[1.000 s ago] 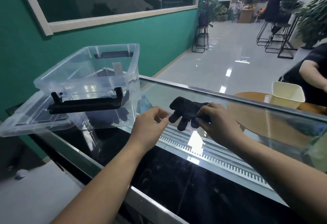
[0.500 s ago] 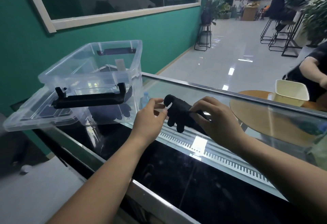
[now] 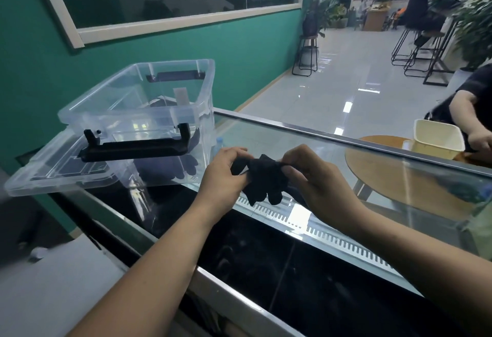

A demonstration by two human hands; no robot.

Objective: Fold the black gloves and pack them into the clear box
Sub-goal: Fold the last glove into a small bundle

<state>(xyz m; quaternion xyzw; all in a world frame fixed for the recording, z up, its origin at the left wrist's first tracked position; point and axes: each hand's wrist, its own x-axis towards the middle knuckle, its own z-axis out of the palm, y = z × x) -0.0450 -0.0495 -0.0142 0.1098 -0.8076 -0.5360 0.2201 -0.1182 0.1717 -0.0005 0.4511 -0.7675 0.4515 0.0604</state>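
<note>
A black glove hangs bunched between both hands just above the glass counter, its fingers pointing down. My left hand pinches its left end and my right hand pinches its right end. The clear box stands open to the left on the counter, with a black handle across its near side. Dark fabric that may be another glove shows through the box's wall near its bottom.
The box's clear lid lies under and in front of the box, jutting past the counter's left edge. Beyond the glass counter, a round wooden table carries a cream tub, where another person's arm reaches. A green wall rises behind the box.
The glove was held only by my right hand with fingers spread. My left hand has since taken hold of it, and both hands have drawn it closer and bunched it.
</note>
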